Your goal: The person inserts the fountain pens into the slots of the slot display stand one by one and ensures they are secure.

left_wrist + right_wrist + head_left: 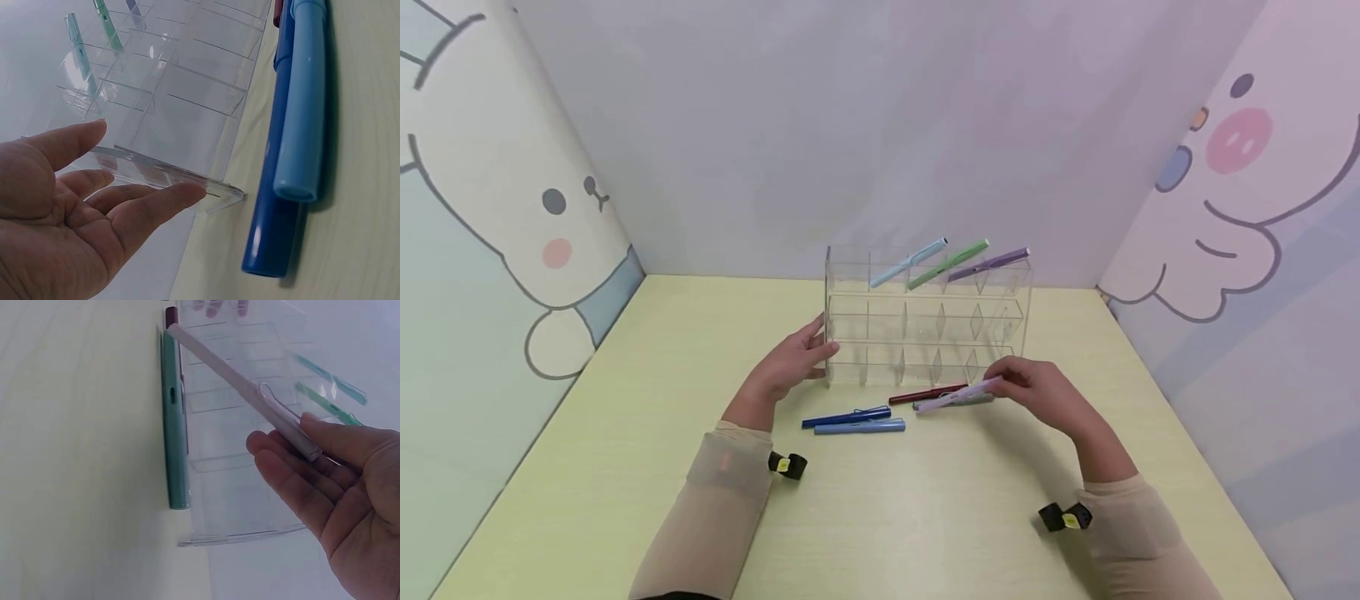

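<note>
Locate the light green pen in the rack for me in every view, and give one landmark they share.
Head: light green pen just right of centre, above mid-height, between the light blue pen and the purple pen.
Left wrist: light green pen at the top edge, left of centre.
Right wrist: light green pen right of centre, just above the right hand.
Shared landmark: the clear rack.

I see head view bright, soft shadow on table [865, 508]; wrist views dimmer, hazier (glints on clear rack [172, 87]).
</note>
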The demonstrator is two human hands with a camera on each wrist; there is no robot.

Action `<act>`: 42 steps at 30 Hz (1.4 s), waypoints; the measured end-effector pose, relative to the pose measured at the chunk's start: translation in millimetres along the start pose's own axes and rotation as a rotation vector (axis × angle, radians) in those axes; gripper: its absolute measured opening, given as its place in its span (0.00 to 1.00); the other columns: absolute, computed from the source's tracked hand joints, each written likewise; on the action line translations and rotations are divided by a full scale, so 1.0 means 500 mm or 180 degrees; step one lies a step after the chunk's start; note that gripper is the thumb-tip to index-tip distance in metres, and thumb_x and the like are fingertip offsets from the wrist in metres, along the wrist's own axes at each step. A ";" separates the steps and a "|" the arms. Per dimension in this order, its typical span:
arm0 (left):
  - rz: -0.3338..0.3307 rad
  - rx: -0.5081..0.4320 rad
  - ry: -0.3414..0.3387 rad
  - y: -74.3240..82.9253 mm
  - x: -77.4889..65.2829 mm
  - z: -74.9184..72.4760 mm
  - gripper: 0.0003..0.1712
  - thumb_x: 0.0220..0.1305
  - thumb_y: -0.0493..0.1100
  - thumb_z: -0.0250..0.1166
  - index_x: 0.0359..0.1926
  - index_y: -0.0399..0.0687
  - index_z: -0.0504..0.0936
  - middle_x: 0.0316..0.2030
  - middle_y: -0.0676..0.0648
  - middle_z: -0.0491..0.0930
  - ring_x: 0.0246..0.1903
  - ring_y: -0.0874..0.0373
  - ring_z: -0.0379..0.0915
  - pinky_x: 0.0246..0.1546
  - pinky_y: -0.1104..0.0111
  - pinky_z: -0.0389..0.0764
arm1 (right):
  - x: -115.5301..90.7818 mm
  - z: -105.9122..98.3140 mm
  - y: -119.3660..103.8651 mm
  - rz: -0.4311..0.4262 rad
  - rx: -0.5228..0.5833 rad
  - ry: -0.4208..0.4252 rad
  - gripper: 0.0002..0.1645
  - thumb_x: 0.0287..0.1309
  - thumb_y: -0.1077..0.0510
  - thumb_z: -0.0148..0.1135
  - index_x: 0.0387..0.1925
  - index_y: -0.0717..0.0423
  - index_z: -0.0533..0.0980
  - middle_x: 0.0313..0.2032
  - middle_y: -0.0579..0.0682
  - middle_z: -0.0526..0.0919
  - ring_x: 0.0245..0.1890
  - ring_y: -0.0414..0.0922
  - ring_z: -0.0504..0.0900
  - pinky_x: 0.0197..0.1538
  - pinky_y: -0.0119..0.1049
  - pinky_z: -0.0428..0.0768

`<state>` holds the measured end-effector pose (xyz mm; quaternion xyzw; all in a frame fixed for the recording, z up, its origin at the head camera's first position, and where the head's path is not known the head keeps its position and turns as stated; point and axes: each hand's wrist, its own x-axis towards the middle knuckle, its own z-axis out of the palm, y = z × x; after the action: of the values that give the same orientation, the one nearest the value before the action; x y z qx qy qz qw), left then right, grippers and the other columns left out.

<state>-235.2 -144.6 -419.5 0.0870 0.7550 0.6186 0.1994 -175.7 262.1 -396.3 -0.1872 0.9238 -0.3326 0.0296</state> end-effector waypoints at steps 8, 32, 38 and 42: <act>0.0031 0.0004 0.0012 -0.002 0.002 0.000 0.42 0.74 0.49 0.56 0.78 0.72 0.42 0.75 0.41 0.53 0.70 0.45 0.60 0.63 0.47 0.71 | 0.013 -0.053 -0.029 -0.0120 0.0234 0.0575 0.12 0.65 0.47 0.62 0.46 0.46 0.80 0.36 0.45 0.86 0.35 0.40 0.84 0.36 0.30 0.81; 0.0032 0.0011 0.0044 -0.007 0.006 0.000 0.40 0.74 0.48 0.56 0.76 0.76 0.45 0.75 0.42 0.55 0.70 0.46 0.60 0.62 0.46 0.72 | 0.144 -0.103 -0.123 -0.0397 0.0301 0.1038 0.14 0.66 0.52 0.62 0.47 0.55 0.81 0.40 0.52 0.87 0.37 0.36 0.86 0.41 0.23 0.82; 0.0010 0.0013 0.0051 -0.006 0.007 0.001 0.41 0.73 0.50 0.57 0.77 0.76 0.44 0.75 0.42 0.55 0.70 0.46 0.61 0.62 0.47 0.72 | 0.161 -0.092 -0.127 -0.0375 0.0119 0.0986 0.13 0.65 0.49 0.62 0.46 0.50 0.81 0.37 0.48 0.87 0.36 0.40 0.86 0.37 0.25 0.81; 0.0016 0.0013 0.0036 -0.005 0.009 0.001 0.41 0.73 0.49 0.57 0.77 0.73 0.44 0.75 0.43 0.55 0.70 0.47 0.61 0.62 0.47 0.72 | 0.170 -0.081 -0.122 -0.0374 0.0096 0.0925 0.14 0.65 0.46 0.62 0.46 0.49 0.81 0.36 0.47 0.87 0.36 0.39 0.85 0.37 0.26 0.79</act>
<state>-238.9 -143.3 -423.1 0.0859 0.7571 0.6180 0.1935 -242.2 212.2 -320.5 -0.1904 0.9007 -0.3712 -0.1211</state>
